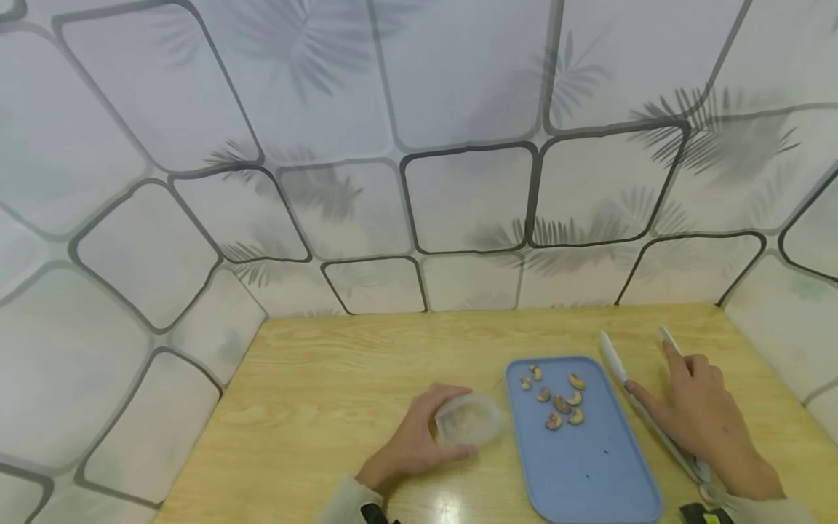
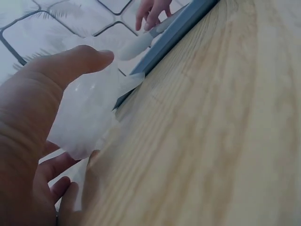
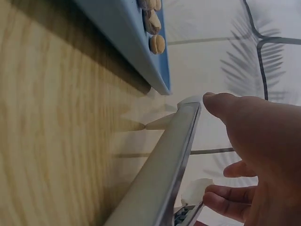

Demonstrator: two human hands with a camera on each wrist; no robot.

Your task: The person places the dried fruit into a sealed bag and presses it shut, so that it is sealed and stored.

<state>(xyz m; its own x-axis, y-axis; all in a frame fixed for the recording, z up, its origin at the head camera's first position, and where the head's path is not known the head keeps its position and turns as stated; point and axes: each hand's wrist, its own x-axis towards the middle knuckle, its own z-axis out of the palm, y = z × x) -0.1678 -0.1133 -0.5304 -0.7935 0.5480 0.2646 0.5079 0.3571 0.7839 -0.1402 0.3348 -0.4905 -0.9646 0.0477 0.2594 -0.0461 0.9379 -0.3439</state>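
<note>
A small translucent plastic cup (image 1: 473,421) is on the wooden table left of the blue tray. My left hand (image 1: 422,429) holds it, thumb on the near side and fingers curved round the far side; in the left wrist view the cup (image 2: 84,113) looks cloudy white. To the tray's right, my right hand (image 1: 707,407) grips a pair of tongs (image 1: 664,434) with white tips. Their two arms stand wide apart, the thumb at one and the fingers at the other. Several cashews (image 1: 561,404) lie in the far half of the tray (image 1: 583,473).
The wooden table (image 1: 314,407) meets patterned walls (image 1: 471,196) at the back and both sides. A few dark crumbs (image 1: 605,452) dot the tray's near half. The tray's raised rim (image 3: 127,42) stands beside the tongs.
</note>
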